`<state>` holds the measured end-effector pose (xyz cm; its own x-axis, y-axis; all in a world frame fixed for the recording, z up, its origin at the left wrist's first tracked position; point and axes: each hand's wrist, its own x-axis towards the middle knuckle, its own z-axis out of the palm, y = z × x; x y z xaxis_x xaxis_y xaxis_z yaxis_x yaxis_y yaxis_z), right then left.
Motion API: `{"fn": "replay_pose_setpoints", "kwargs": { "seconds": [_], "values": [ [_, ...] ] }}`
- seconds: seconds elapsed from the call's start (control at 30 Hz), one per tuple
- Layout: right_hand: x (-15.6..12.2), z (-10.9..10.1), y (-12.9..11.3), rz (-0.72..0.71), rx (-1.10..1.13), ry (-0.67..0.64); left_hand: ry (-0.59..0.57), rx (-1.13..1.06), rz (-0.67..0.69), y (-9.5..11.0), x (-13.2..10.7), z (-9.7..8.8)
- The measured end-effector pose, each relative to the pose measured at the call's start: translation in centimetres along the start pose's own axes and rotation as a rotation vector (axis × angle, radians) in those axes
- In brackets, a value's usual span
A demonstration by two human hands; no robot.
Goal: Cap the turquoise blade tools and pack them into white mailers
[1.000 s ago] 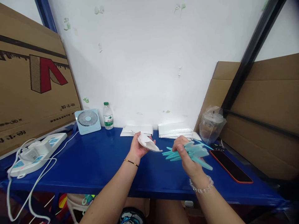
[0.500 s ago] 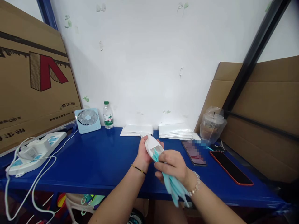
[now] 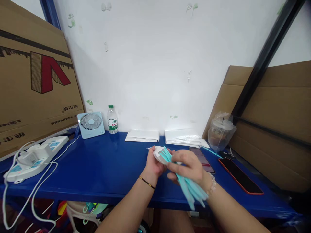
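Note:
A small white paper pouch [image 3: 158,156] rests in my left hand [image 3: 154,165], whose fingers curl around it. Its mouth faces right, toward my other hand. My right hand [image 3: 188,165] is closed on a bundle of thin light-blue strips [image 3: 190,191]. The strips' upper ends reach to the pouch's mouth; how deep they sit inside I cannot tell. Their lower ends fan out below my right hand, over the front of the blue table [image 3: 97,168].
Two stacks of flat white packets [image 3: 142,135] lie by the wall. On the right are a phone [image 3: 202,158], a red-edged phone [image 3: 240,176], a loose blue strip [image 3: 211,151] and a bagged cup [image 3: 220,131]. A fan [image 3: 91,124], bottle [image 3: 112,121] and power strip [image 3: 36,160] stand left.
Both hands have shifted slightly right with the pouch and the strips. The pouch is turned flatter, and the strips' tips now show at its mouth.

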<state>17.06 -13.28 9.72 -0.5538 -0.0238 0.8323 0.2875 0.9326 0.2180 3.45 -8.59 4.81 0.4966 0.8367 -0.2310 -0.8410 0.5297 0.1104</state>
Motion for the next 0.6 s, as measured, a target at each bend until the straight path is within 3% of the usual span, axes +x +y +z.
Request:
{"fn": "replay_pose_setpoints", "kwargs": {
  "seconds": [0.1, 0.2, 0.43, 0.6],
  "values": [
    [-0.8, 0.2, -0.7, -0.083, 0.000, -0.106, 0.102, -0.057, -0.035, -0.4, -0.4, 0.4],
    [-0.8, 0.1, -1.1, -0.097, -0.005, -0.149, 0.120, -0.051, -0.043, -0.6, -0.7, 0.7],
    [0.0, 1.0, 0.9, 0.142, 0.042, -0.209, 0.084, 0.073, -0.045, -0.4, -1.3, 1.0],
    [1.9, -0.3, 1.9, 0.282, 0.190, -0.243, 0.097, 0.040, 0.025, -0.2, -0.5, 0.9]
  ]
}}
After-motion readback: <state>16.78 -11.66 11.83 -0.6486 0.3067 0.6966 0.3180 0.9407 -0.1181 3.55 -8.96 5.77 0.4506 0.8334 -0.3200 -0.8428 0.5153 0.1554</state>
